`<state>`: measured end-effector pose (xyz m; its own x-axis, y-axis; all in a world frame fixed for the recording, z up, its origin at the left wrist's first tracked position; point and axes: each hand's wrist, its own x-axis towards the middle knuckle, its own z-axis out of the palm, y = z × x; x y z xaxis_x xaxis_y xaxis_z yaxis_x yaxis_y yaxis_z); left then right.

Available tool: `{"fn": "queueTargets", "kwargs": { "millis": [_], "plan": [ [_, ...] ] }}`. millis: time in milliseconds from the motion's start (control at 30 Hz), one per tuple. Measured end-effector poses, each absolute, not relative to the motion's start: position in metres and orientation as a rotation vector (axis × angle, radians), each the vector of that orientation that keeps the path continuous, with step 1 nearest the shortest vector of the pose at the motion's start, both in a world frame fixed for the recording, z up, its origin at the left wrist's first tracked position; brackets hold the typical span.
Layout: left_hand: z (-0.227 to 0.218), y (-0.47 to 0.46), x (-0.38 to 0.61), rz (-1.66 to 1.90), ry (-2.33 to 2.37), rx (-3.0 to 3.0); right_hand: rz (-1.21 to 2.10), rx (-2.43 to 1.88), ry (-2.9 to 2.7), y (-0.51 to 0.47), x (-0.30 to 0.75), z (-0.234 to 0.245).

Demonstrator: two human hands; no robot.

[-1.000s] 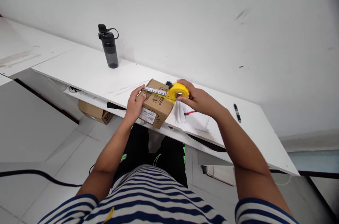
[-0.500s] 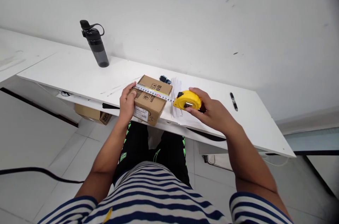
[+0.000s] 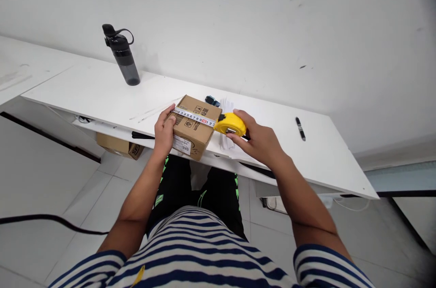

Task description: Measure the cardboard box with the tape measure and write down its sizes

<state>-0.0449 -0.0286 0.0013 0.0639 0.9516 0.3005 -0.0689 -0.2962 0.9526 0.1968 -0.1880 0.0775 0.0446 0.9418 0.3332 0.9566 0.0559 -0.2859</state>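
A small brown cardboard box (image 3: 195, 131) sits at the near edge of a white desk (image 3: 102, 92). My left hand (image 3: 164, 132) clasps the box's left end, its thumb pinning the tip of a white measuring tape blade (image 3: 194, 116) that lies across the box top. My right hand (image 3: 256, 139) grips the yellow tape measure case (image 3: 230, 124), which sits right against the box's right edge.
A dark water bottle (image 3: 123, 57) stands at the back left of the desk. A black marker (image 3: 299, 128) lies to the right. White papers (image 3: 227, 140) and a small dark object (image 3: 211, 100) lie behind the box. Another cardboard box (image 3: 117, 146) sits on a shelf under the desk.
My right hand brought the yellow case back left against the box's right edge, shortening the exposed blade. One second ago the case was also close to the box.
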Motion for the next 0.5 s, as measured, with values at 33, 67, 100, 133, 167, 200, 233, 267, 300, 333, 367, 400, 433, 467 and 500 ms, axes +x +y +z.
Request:
{"fn": "queueTargets", "kwargs": {
  "millis": [33,67,100,133,167,200,233,267,300,333,367,400,433,467,500],
  "plan": [
    [0.001,-0.028,-0.045,1.399,0.957,1.402,-0.053,-1.905,-1.913,-0.184,0.195,0.080],
    [0.002,-0.028,-0.044,1.403,0.963,1.390,-0.061,-1.911,-1.920,-0.179,0.192,0.084],
    [0.002,-0.028,-0.043,1.405,0.966,1.387,-0.062,-1.911,-1.931,-0.173,0.189,0.088],
    [0.002,-0.029,-0.043,1.407,0.967,1.396,-0.054,-1.903,-1.948,-0.166,0.185,0.092],
    [0.003,-0.030,-0.042,1.411,0.967,1.411,-0.034,-1.890,-1.974,-0.158,0.180,0.096],
    [0.003,-0.031,-0.041,1.414,0.968,1.426,-0.010,-1.869,-2.006,-0.148,0.174,0.099],
    [0.004,-0.032,-0.040,1.418,0.969,1.437,0.019,-1.847,-2.044,-0.137,0.166,0.103],
    [0.004,-0.033,-0.039,1.426,0.972,1.440,0.039,-1.820,-2.083,-0.125,0.158,0.105],
    [0.005,-0.034,-0.039,1.433,0.974,1.438,0.057,-1.790,-2.125,-0.112,0.148,0.108],
    [0.005,-0.034,-0.038,1.440,0.976,1.434,0.085,-1.761,-2.168,-0.098,0.139,0.110],
    [0.006,-0.033,-0.038,1.444,0.973,1.433,0.111,-1.726,-2.210,-0.085,0.131,0.112],
    [0.006,-0.032,-0.038,1.447,0.967,1.432,0.131,-1.706,-2.239,-0.074,0.124,0.115],
    [0.007,-0.030,-0.038,1.449,0.962,1.426,0.131,-1.683,-2.259,-0.065,0.119,0.117],
    [0.007,-0.028,-0.038,1.449,0.959,1.419,0.112,-1.666,-2.273,-0.059,0.116,0.120],
    [0.007,-0.026,-0.039,1.450,0.956,1.414,0.082,-1.655,-2.272,-0.056,0.115,0.122]
  ]
}}
